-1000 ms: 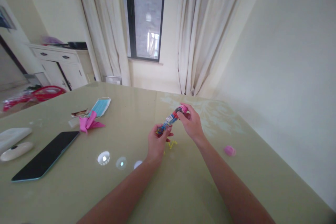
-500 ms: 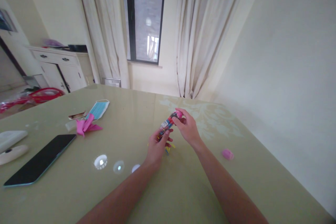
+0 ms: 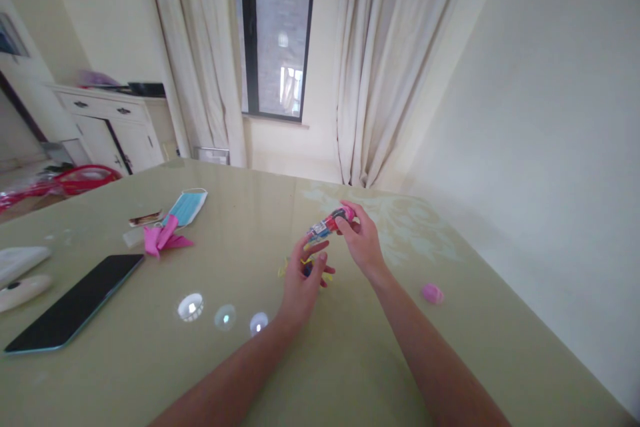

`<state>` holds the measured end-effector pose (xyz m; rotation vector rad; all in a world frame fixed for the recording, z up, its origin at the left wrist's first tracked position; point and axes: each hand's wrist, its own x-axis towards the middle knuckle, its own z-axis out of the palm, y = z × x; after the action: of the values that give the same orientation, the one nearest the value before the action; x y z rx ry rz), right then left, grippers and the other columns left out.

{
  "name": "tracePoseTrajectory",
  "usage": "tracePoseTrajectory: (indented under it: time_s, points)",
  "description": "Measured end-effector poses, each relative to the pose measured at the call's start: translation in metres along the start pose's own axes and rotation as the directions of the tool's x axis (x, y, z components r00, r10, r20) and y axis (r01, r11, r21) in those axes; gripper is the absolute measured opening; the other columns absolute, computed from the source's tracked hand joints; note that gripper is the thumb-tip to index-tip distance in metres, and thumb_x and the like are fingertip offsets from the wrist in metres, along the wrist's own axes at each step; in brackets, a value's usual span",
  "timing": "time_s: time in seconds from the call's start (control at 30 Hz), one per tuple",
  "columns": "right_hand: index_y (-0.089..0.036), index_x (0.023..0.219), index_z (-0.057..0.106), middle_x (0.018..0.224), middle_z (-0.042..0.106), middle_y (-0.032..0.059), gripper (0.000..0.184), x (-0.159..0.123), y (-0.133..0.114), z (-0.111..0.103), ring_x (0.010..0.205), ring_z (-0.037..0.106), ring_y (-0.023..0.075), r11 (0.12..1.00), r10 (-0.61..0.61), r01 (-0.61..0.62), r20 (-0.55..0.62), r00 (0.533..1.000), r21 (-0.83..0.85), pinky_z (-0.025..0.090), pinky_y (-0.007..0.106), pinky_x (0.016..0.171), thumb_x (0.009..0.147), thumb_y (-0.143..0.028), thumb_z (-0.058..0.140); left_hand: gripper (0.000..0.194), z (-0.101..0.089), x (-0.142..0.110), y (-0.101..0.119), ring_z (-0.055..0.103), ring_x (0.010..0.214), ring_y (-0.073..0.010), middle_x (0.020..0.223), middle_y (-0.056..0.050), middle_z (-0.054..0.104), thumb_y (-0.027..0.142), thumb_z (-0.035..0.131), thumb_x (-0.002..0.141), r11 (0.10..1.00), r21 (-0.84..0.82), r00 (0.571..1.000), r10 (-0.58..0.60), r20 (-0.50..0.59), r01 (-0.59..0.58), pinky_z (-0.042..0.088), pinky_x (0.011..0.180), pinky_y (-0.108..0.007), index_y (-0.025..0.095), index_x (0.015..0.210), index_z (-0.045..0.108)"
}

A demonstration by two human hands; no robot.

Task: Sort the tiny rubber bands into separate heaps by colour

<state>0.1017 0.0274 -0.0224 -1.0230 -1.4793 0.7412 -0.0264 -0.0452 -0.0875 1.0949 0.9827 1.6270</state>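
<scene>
My right hand (image 3: 364, 240) is closed on the pink end of a slim clear packet (image 3: 319, 230) with red, blue and dark contents and a white barcode label. The packet is tilted above the table, its lower end toward my left hand (image 3: 300, 287). That hand has its fingers spread and its fingertips close to the packet; I cannot tell whether they touch it. Behind the left fingers lies a yellow stringy thing (image 3: 327, 276) with something dark blue showing between thumb and fingers, mostly hidden.
A small pink lump (image 3: 433, 293) lies right of my forearm on the glossy table (image 3: 370, 360). Left are a phone (image 3: 75, 303), a pink folded-paper piece (image 3: 164, 239), a blue face mask (image 3: 186, 207), a brown wrapper (image 3: 145, 219) and white cases (image 3: 23, 290) at the edge.
My left fingers have loosened from the packet and spread apart lower down. My right hand has shifted slightly up and right with the packet, which now lies at a flatter angle.
</scene>
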Motion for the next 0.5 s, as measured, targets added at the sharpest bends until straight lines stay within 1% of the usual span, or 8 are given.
tracePoseTrajectory:
  time_s: [0.07, 0.1, 0.17, 0.23, 0.3, 0.4, 0.5]
  points:
    - [-0.022, 0.133, 0.067, 0.112, 0.076, 0.0060, 0.051, 0.000, 0.000, 0.001, 0.083, 0.075, 0.0218, 0.998, 0.028, -0.030, 0.033, 0.999, 0.060, 0.065, 0.036, 0.074, 0.087, -0.044, 0.068, 0.066, 0.000, -0.002, 0.000, 0.077, 0.075, -0.0151, 0.146, -0.017, 0.066, 0.054, 0.069, 0.095, 0.997, 0.054, 0.998, 0.051, 0.023, -0.052, 0.055, 0.051, -0.022, 0.029, 0.151, 0.045]
    - [-0.022, 0.134, 0.067, 0.112, 0.075, 0.0060, 0.052, 0.000, 0.000, 0.002, 0.083, 0.075, 0.0218, 0.996, 0.040, -0.044, 0.053, 0.998, 0.078, 0.065, 0.037, 0.074, 0.087, -0.045, 0.068, 0.066, -0.001, -0.001, 0.000, 0.077, 0.077, -0.0153, 0.149, -0.017, 0.064, 0.054, 0.069, 0.096, 0.996, 0.068, 0.998, 0.060, 0.030, -0.062, 0.056, 0.052, -0.022, 0.030, 0.152, 0.044]
    - [-0.021, 0.136, 0.066, 0.112, 0.075, 0.0065, 0.055, 0.000, 0.002, 0.004, 0.085, 0.076, 0.0222, 0.996, 0.051, -0.057, 0.087, 0.995, 0.072, 0.066, 0.038, 0.076, 0.087, -0.044, 0.069, 0.062, -0.003, 0.001, -0.001, 0.078, 0.076, -0.0160, 0.149, -0.017, 0.064, 0.054, 0.069, 0.095, 0.996, 0.071, 0.998, 0.049, 0.050, -0.053, 0.056, 0.051, -0.022, 0.027, 0.147, 0.048]
    - [-0.021, 0.137, 0.066, 0.113, 0.075, 0.0069, 0.055, -0.001, 0.005, 0.005, 0.088, 0.076, 0.0226, 0.998, 0.048, -0.051, 0.117, 0.992, 0.025, 0.065, 0.038, 0.080, 0.087, -0.042, 0.069, 0.056, -0.005, 0.005, -0.002, 0.076, 0.072, -0.0160, 0.144, -0.018, 0.067, 0.054, 0.072, 0.092, 0.998, 0.054, 0.997, 0.028, 0.073, -0.032, 0.056, 0.050, -0.023, 0.022, 0.136, 0.056]
    - [-0.022, 0.136, 0.067, 0.113, 0.076, 0.0068, 0.053, -0.001, 0.008, 0.006, 0.092, 0.076, 0.0229, 0.999, 0.033, -0.030, 0.136, 0.990, -0.022, 0.065, 0.039, 0.083, 0.087, -0.040, 0.068, 0.050, -0.006, 0.009, -0.001, 0.075, 0.069, -0.0155, 0.137, -0.019, 0.070, 0.052, 0.074, 0.090, 1.000, 0.020, 0.996, 0.012, 0.085, -0.013, 0.057, 0.051, -0.024, 0.020, 0.126, 0.061]
    - [-0.023, 0.134, 0.067, 0.113, 0.077, 0.0069, 0.049, -0.002, 0.009, 0.006, 0.095, 0.076, 0.0235, 0.999, 0.013, -0.008, 0.113, 0.994, -0.041, 0.065, 0.039, 0.085, 0.088, -0.039, 0.067, 0.047, -0.007, 0.012, 0.002, 0.073, 0.071, -0.0156, 0.128, -0.017, 0.075, 0.047, 0.077, 0.087, 0.999, -0.049, 0.997, -0.017, 0.071, 0.021, 0.059, 0.054, -0.026, 0.019, 0.123, 0.062]
    - [-0.023, 0.132, 0.067, 0.112, 0.077, 0.0071, 0.048, -0.002, 0.009, 0.006, 0.094, 0.076, 0.0240, 0.999, 0.012, -0.008, 0.080, 0.997, -0.054, 0.065, 0.040, 0.084, 0.087, -0.039, 0.068, 0.047, -0.007, 0.012, 0.005, 0.072, 0.072, -0.0159, 0.122, -0.016, 0.077, 0.043, 0.081, 0.083, 0.994, -0.090, 0.997, -0.051, 0.051, 0.056, 0.060, 0.057, -0.027, 0.019, 0.120, 0.065]
